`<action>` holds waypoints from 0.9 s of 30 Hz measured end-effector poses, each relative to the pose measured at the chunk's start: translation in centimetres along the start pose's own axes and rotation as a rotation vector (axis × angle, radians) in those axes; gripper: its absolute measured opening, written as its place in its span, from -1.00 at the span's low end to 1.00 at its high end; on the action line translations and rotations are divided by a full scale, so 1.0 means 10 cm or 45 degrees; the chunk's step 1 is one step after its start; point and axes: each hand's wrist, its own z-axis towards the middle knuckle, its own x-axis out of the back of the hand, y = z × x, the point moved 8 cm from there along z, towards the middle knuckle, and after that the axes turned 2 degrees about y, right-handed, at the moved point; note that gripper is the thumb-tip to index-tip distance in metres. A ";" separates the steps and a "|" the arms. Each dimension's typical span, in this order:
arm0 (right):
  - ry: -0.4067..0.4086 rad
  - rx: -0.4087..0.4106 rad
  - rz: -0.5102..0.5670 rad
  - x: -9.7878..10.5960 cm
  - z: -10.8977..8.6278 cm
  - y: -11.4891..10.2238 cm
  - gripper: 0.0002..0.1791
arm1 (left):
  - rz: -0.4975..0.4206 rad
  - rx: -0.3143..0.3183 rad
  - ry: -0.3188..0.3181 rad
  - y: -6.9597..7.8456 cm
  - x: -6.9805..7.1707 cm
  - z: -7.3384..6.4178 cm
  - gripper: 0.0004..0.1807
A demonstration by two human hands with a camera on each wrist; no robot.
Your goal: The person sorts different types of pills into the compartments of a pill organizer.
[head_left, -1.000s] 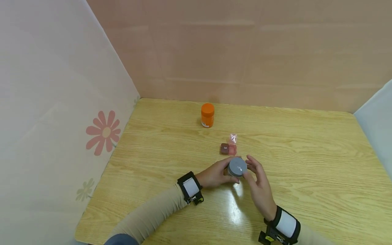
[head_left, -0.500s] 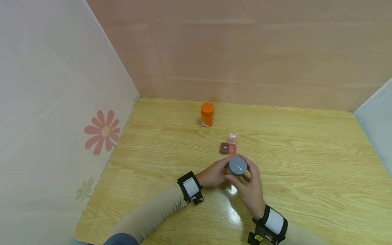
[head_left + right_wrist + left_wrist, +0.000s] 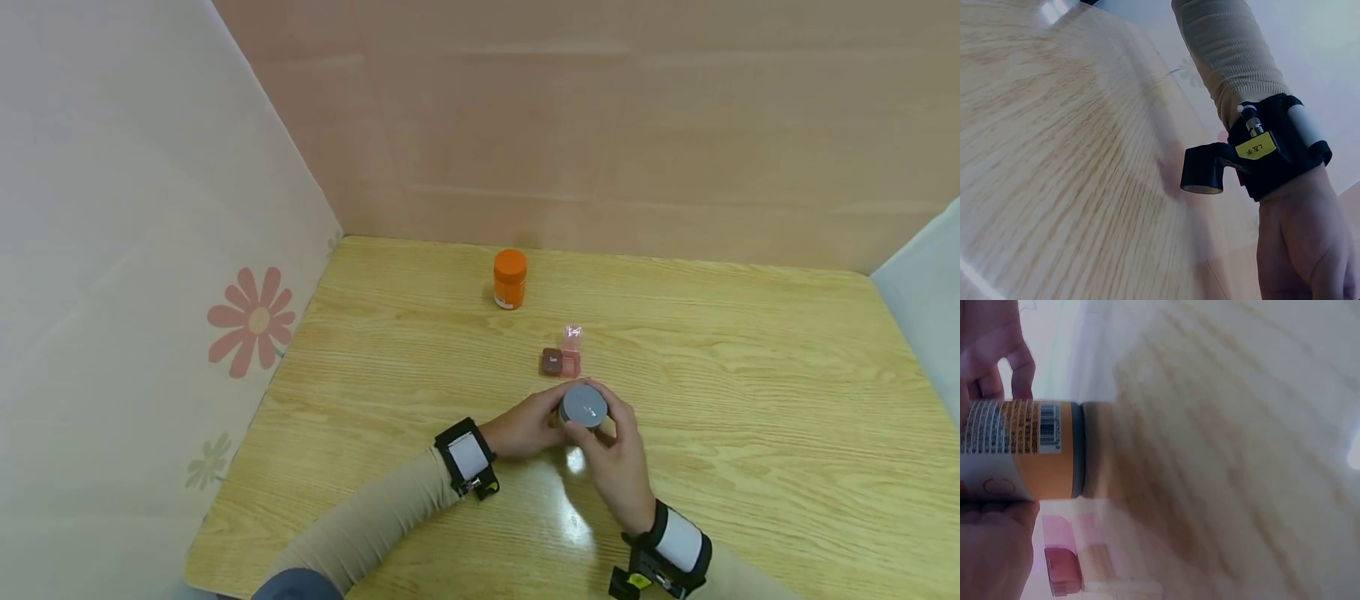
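An orange-labelled bottle stands out in the left wrist view, with printed text, a barcode and a dark rim at one end. From above, its round grey top shows. My left hand grips the bottle's side from the left. My right hand curls round the grey top, thumb in front and fingers behind. In the right wrist view, part of my left hand appears below its wrist strap; the bottle is out of that view. Just beyond the hands lie a small dark brown square piece and a pink case.
An orange jar with an orange lid stands near the back of the wooden table. A clear, shiny flap extends behind the pink case. A pinkish backdrop rises at the back, with pale panels on both sides.
My right hand has moved left, from loosely beside the bottle to round its grey top. My left hand has stayed on the bottle in nearly the same place.
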 end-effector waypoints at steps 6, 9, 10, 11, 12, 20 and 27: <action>-0.074 -0.026 -0.002 0.00 0.00 -0.01 -0.29 | 0.001 -0.008 -0.017 0.03 0.01 -0.01 -0.23; -0.086 -0.085 -0.007 0.01 0.01 0.01 -0.16 | -0.001 0.013 -0.015 0.04 0.00 -0.02 -0.21; -0.086 -0.104 0.000 0.01 0.01 0.01 -0.13 | 0.003 0.024 -0.013 0.04 0.00 -0.02 -0.20; -0.083 -0.120 0.003 0.02 0.01 0.01 -0.11 | 0.004 0.036 -0.011 0.03 0.01 -0.02 -0.19; -0.078 -0.131 0.004 0.02 0.01 0.01 -0.09 | 0.004 0.049 -0.005 0.03 0.01 -0.02 -0.19; 0.013 -0.116 0.050 -0.01 0.01 -0.01 -0.11 | -0.028 0.030 0.010 0.02 -0.01 -0.01 -0.20; 0.084 -0.085 0.106 -0.06 -0.01 -0.02 -0.32 | -0.033 -0.006 0.016 0.01 -0.02 0.00 -0.23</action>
